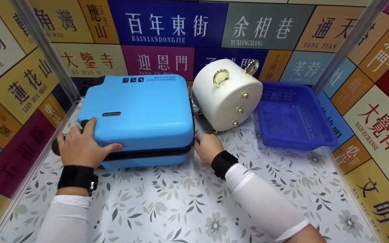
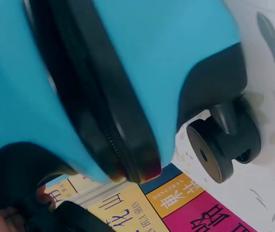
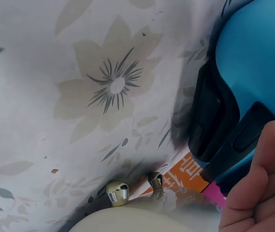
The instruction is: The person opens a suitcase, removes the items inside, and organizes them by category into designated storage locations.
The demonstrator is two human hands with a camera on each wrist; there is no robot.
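A light blue suitcase (image 1: 140, 108) with a black zip band lies on its side on the floral surface. My left hand (image 1: 81, 146) rests on its left end, fingers spread over the shell near a black wheel corner. In the left wrist view, part of that hand (image 2: 2, 217) shows at the lower left edge; a black caster wheel (image 2: 224, 140) stands out from another corner. At the suitcase's right end, my right hand (image 1: 208, 147) has curled fingers against the zip edge. In the right wrist view, its fingers (image 3: 260, 181) are beside a black handle (image 3: 238, 140); whether they pinch anything is hidden.
Behind my right hand stands a cream rounded case (image 1: 226, 96) with gold studs, gold-rimmed ears and small gold feet. A blue plastic basket (image 1: 297, 143) sits to its right. Panels with printed characters (image 1: 167, 23) enclose the back and sides, with clear corner posts.
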